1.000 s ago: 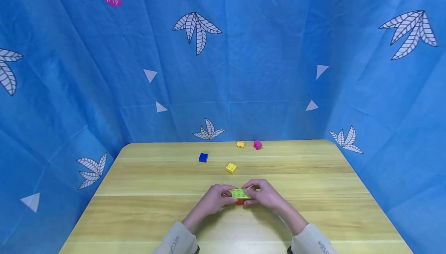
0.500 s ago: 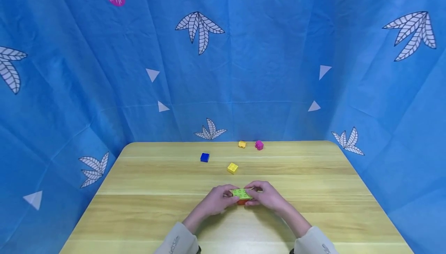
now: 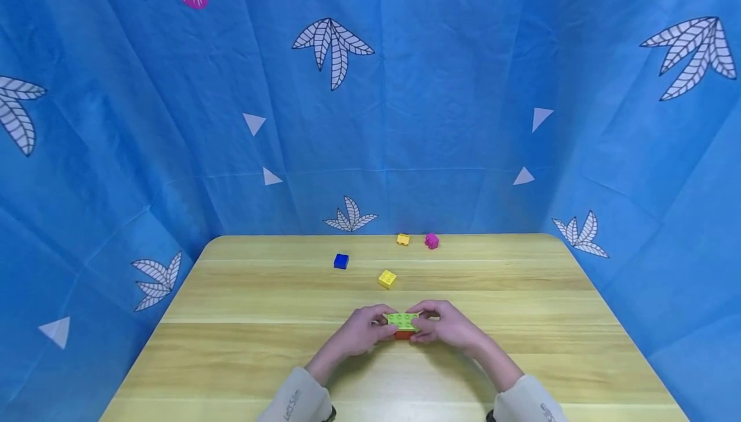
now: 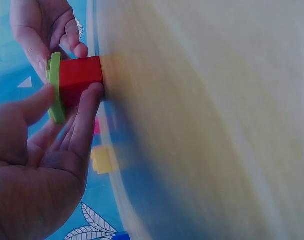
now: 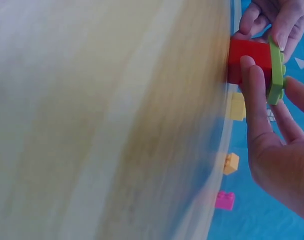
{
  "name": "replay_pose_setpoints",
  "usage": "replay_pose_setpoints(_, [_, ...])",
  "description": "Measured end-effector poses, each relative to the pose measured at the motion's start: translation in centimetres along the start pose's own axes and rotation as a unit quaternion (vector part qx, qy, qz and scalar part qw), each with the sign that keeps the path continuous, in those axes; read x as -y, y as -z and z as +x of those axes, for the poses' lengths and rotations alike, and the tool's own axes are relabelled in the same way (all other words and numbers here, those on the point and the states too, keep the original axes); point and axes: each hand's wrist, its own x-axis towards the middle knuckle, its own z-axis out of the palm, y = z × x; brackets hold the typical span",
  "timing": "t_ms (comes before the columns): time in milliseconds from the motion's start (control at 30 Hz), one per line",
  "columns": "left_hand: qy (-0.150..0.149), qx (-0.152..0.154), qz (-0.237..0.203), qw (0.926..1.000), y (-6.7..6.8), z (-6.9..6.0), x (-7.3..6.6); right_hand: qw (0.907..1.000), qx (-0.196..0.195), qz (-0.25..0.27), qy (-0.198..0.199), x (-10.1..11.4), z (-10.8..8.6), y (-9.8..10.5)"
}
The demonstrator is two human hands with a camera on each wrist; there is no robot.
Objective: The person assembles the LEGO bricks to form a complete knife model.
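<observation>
In the head view a flat lime-green building brick (image 3: pixel 403 321) with studs on top sits on a red building brick (image 3: pixel 403 335), near the table's middle. My left hand (image 3: pixel 361 330) holds this pair from the left and my right hand (image 3: pixel 448 327) from the right. Both thumbs are at the green brick's studded side, while fingers touch the red brick (image 4: pixel 80 72) lower down, as the left wrist view shows. In the right wrist view the green brick (image 5: pixel 276 72) looks level against the red one. Whether they are fully pressed together I cannot tell.
Beyond the hands, a yellow brick (image 3: pixel 387 279) and a blue brick (image 3: pixel 341 261) lie on the wooden table (image 3: pixel 243 345). An orange-yellow brick (image 3: pixel 402 240) and a magenta brick (image 3: pixel 431 240) lie near its far edge. A blue patterned curtain (image 3: pixel 451 87) surrounds the table.
My right thumb has shifted slightly right on the green brick, so more of its studs show. The head view has drifted a little; the loose bricks stay put.
</observation>
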Motion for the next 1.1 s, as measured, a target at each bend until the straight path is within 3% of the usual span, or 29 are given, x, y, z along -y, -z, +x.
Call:
replay_pose_setpoints(300, [-0.012,-0.012,0.002,0.9999,-0.32,0.11,-0.25,0.9996,-0.001,-0.029,0.0,0.4,-0.16,0.27])
replay_pose_setpoints(833, [0.001,-0.018,-0.006,0.9998,-0.34,0.14,-0.38,0.9991,0.006,-0.043,0.007,0.46,0.09,0.68])
replay_pose_setpoints(1100, [0.013,-0.013,-0.032,0.9993,-0.41,-0.13,-0.12,0.9993,0.015,-0.033,0.003,0.31,0.07,0.43])
